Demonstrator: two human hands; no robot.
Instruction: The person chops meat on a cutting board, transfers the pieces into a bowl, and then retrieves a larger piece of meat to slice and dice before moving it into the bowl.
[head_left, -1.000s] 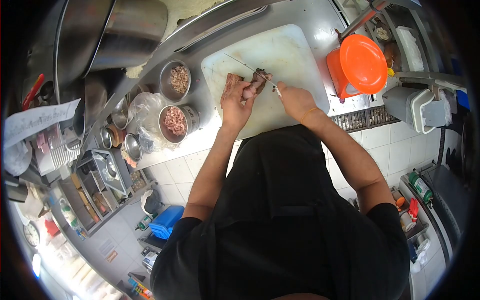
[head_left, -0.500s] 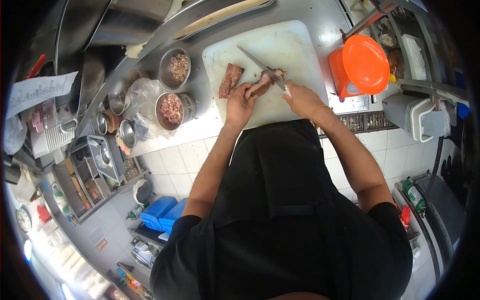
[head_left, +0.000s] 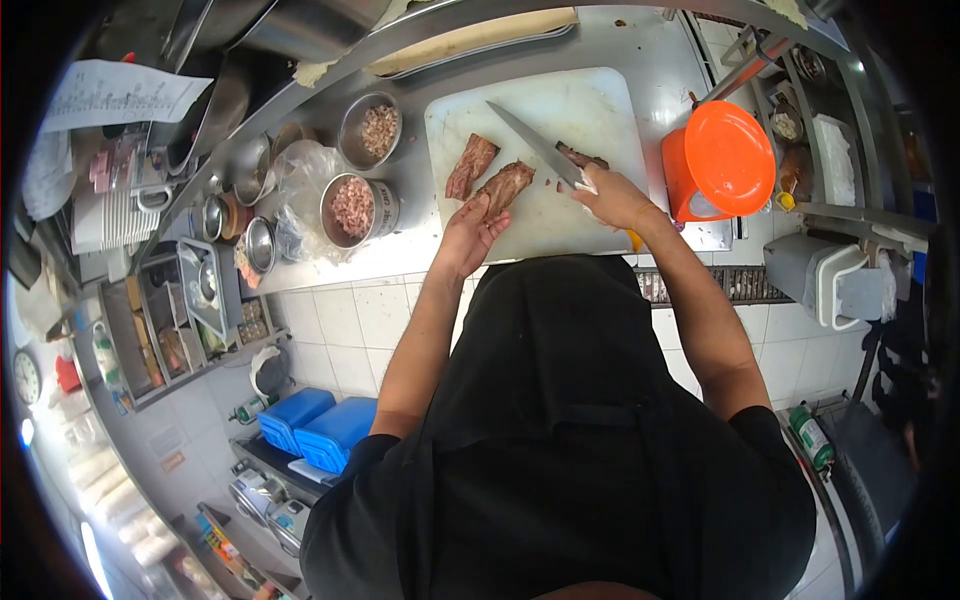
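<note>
My left hand [head_left: 472,236] pinches the near end of a browned piece of meat [head_left: 508,184], thumb on top and fingers curled beneath it. A second strip of meat [head_left: 470,166] lies to its left on the white cutting board [head_left: 540,228]. My right hand [head_left: 612,198] grips a kitchen knife [head_left: 535,143]; its long blade points up and left across the board, apart from the held meat. Just beyond the blade, near the right knuckles, rests a small dark trimmed piece [head_left: 582,157]. The knife's handle is mostly hidden in my fingers.
Left of the board stand two metal bowls of diced meat, one farther [head_left: 379,134] and one nearer [head_left: 352,207], beside a clear plastic bag [head_left: 303,190]. An orange bin with a round lid [head_left: 730,158] is at the right. A long tray [head_left: 480,44] lies behind the board.
The knife has come away from the held meat and moved right, beside a separate trimmed piece. My left hand has turned palm-up with the larger piece, closer to the other strip.
</note>
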